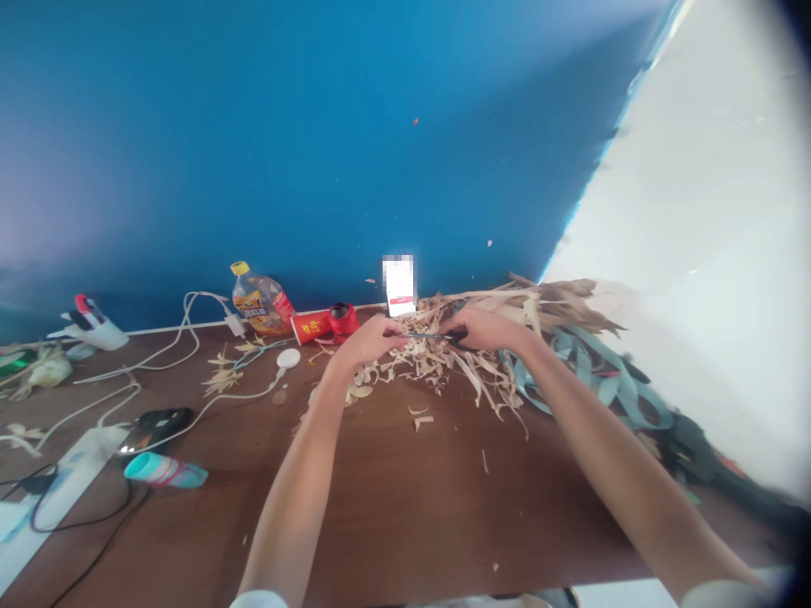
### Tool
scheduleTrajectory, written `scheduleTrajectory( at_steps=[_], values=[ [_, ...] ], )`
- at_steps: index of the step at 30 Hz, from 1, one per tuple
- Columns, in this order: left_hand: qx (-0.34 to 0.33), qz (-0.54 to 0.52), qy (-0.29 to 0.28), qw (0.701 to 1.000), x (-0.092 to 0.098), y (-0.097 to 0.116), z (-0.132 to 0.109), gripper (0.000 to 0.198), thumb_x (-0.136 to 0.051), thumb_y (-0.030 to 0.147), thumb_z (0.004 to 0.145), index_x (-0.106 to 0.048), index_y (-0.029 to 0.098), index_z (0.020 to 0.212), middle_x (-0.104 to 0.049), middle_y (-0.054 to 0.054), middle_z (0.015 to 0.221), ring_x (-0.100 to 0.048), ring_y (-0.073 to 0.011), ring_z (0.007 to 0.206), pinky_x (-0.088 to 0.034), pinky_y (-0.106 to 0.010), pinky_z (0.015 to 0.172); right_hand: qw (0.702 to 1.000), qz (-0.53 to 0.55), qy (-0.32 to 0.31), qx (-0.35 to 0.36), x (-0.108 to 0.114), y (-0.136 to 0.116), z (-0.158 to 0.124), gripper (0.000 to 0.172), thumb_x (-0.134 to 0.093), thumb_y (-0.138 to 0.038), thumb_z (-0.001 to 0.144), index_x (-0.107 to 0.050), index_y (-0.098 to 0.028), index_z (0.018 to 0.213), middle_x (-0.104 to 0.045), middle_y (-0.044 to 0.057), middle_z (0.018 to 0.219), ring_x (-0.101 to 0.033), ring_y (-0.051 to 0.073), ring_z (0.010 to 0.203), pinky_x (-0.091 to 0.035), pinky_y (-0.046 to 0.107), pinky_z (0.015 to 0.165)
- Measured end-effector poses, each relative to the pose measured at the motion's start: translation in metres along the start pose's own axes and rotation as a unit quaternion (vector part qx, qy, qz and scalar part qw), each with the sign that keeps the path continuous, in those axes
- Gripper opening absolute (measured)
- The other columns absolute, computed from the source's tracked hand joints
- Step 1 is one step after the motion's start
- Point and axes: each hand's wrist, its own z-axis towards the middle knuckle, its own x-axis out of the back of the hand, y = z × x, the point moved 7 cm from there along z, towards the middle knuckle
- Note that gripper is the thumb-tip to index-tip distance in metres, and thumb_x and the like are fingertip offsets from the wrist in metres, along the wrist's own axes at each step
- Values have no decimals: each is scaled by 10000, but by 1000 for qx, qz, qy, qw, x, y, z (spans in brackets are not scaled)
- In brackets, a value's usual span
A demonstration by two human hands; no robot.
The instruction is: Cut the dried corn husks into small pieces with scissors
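My right hand is closed around the dark handle of what looks like a pair of scissors, whose thin metal blades point left. The fingers of my left hand are pinched together at the blade end; whatever is between them is too small to make out. Both hands are above a loose heap of pale dried husk strips on the brown table. Just behind the hands, a phone with a lit white screen stands against the blue wall.
Longer dried husks and pale green ribbon lie at the right. To the left are a yellow-capped plastic bottle, a red container, a white charging disc, a teal tube, and a power strip with cables.
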Motion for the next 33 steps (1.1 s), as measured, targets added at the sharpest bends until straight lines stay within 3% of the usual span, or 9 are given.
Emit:
scheduleTrajectory(
  at_steps=[9, 15, 17, 20, 25, 28, 33],
  values=[
    [6, 32, -54, 998, -12, -2, 0, 326, -583, 456, 758, -642, 157, 643, -560, -13, 585, -425, -108, 504, -272, -258, 495, 997, 36, -67, 9, -10, -4, -1, 176, -548, -228, 742, -712, -177, 782, -620, 8, 625, -427, 99, 503, -278, 246, 499],
    [12, 9, -59, 998, -13, -3, -1, 323, -590, 451, 751, -660, 154, 644, -592, -19, 600, -447, -113, 525, -290, -257, 512, 999, -3, -49, 10, -6, -1, 1, 161, -519, -176, 731, -677, -188, 708, -608, 0, 606, -444, 104, 504, -277, 248, 505],
    [16, -18, -7, 1000, -9, -3, 1, 323, -594, 449, 749, -678, 147, 673, -629, -35, 647, -485, -124, 567, -318, -258, 543, 1000, -9, 10, 7, 3, 0, 2, 179, -508, -168, 731, -685, -194, 738, -632, 10, 653, -474, 114, 541, -292, 250, 530],
    [17, -99, 129, 987, -1, -3, 4, 323, -593, 441, 755, -690, 134, 726, -663, -54, 710, -516, -133, 622, -355, -260, 594, 991, 11, 131, -19, 18, 3, 1, 185, -520, -217, 750, -694, -185, 804, -658, 30, 730, -500, 134, 597, -310, 254, 559],
    [-1, -283, 283, 916, -9, 0, 6, 279, -634, 417, 740, -655, 138, 747, -653, -38, 720, -496, -105, 616, -377, -235, 597, 961, 134, 239, -42, 12, 1, 6, 274, -547, -339, 765, -676, -138, 898, -661, 48, 770, -511, 149, 625, -330, 249, 555],
    [10, -341, 345, 874, -16, -2, 5, 260, -628, 404, 754, -638, 145, 766, -633, -16, 716, -442, -79, 576, -358, -219, 567, 951, 127, 280, -42, 4, -3, 11, 254, -562, -311, 733, -679, -137, 875, -635, 30, 719, -479, 134, 599, -313, 246, 552],
    [27, -377, 383, 843, -20, -5, 2, 299, -628, 438, 765, -630, 139, 773, -603, -5, 691, -406, -67, 555, -343, -215, 546, 951, 100, 289, -40, -5, -6, 17, 244, -579, -254, 709, -690, -153, 902, -596, 8, 665, -453, 122, 588, -311, 235, 569]
  ],
)
